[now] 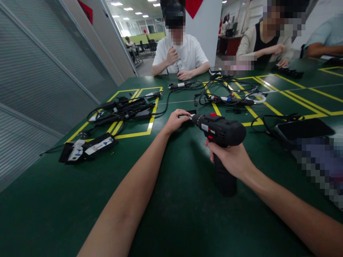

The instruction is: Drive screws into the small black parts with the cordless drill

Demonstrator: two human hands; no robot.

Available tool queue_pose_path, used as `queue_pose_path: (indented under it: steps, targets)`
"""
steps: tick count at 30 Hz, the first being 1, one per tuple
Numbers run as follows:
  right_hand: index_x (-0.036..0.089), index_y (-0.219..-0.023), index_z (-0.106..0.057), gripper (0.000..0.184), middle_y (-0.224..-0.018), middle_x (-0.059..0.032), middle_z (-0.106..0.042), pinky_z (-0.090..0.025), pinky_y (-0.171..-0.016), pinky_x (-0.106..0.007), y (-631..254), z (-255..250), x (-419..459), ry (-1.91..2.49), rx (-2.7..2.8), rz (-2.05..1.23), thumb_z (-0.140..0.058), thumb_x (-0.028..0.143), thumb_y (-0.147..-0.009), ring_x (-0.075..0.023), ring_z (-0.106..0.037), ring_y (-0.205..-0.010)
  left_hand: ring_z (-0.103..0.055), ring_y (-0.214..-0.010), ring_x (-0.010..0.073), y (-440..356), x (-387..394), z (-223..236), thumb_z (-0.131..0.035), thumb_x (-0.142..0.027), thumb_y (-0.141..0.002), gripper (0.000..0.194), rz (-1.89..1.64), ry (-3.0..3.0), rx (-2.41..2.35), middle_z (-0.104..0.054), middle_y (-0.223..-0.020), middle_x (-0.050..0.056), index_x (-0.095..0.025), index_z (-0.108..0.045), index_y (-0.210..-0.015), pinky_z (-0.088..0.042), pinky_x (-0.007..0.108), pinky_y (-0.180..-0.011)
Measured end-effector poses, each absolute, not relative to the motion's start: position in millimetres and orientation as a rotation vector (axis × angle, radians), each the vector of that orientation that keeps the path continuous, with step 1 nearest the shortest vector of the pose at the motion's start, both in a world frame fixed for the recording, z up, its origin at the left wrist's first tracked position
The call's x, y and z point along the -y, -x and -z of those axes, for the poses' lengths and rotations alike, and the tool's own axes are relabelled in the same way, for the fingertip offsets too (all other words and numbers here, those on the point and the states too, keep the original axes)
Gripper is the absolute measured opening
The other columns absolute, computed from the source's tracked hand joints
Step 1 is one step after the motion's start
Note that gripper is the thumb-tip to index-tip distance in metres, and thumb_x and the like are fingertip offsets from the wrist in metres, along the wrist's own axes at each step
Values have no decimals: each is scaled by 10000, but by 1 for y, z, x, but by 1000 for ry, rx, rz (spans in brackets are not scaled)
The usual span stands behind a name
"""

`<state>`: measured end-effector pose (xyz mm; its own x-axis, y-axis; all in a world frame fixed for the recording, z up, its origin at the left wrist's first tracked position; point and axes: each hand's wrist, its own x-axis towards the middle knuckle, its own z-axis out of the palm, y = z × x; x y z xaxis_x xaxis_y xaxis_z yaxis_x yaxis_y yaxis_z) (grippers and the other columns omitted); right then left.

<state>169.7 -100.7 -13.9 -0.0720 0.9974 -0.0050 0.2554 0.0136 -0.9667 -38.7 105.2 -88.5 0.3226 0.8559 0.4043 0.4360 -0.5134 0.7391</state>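
Drill (223,129) sits gripped in the right hand (228,157), the left hand (175,120) pinching a small dark piece (193,112)

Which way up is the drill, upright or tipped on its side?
Upright: the drill has its body on top and its grip pointing down, held by the right hand.

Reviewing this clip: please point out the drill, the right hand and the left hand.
Drill (223,130): head view, on the side of its body.
Right hand (229,157): head view, on the back of the hand.
Left hand (175,121): head view, on the back of the hand.
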Motion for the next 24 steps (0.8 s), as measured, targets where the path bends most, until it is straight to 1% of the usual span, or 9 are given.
queue_pose_path:
  steps: [7,13,15,18,21,24]
  targets:
    - [191,-787,-619,99,-568,2,-610,-447,-529,-298,-169,17,99,1362,1435,-1136,-596,280,-823,-160,-592,-532,-560,-1105,216,40,-106,86,-656,-338,-748,291,-1020,-2168,-1140,-650,-1083,68,-187,-722,-988,-415,372,-1031]
    - [191,-749,-589,172,-562,-2,-583,-456,-543,-308,-168,20,98,1340,1447,-1158,-597,333,-845,-162,-583,-542,-549,-1075,215,40,-106,86,-644,-255,-706,318,-946,-2218,-1205,-638,-1062,48,-203,-703,-1015,-426,370,-1008]
    - [192,-795,-587,153,-596,5,-578,-465,-552,-308,-168,20,98,1293,1441,-1193,-609,336,-840,-156,-576,-554,-549,-1063,213,40,-105,86,-638,-240,-698,319,-948,-2217,-1216,-638,-1051,44,-203,-701,-1009,-431,365,-997]
    - [192,-897,-586,125,-720,0,-598,-480,-574,-305,-169,18,99,1168,1461,-1271,-617,292,-829,-137,-564,-581,-555,-1032,211,39,-105,86,-636,-234,-691,323,-957,-2210,-1223,-645,-1024,42,-198,-701,-1006,-434,359,-977]
    - [181,-923,-576,141,-800,-11,-601,-485,-585,-303,-172,15,99,1125,1477,-1339,-623,248,-808,-124,-555,-593,-562,-1007,213,39,-105,84,-637,-237,-690,326,-938,-2217,-1243,-651,-1011,40,-200,-705,-1007,-433,364,-972]
    - [171,-945,-572,193,-804,-13,-592,-503,-629,-317,-175,13,98,1099,1502,-1387,-637,305,-823,-133,-570,-631,-564,-1012,216,39,-104,83,-635,-246,-698,321,-921,-2230,-1246,-662,-1016,35,-205,-706,-1008,-427,367,-984]
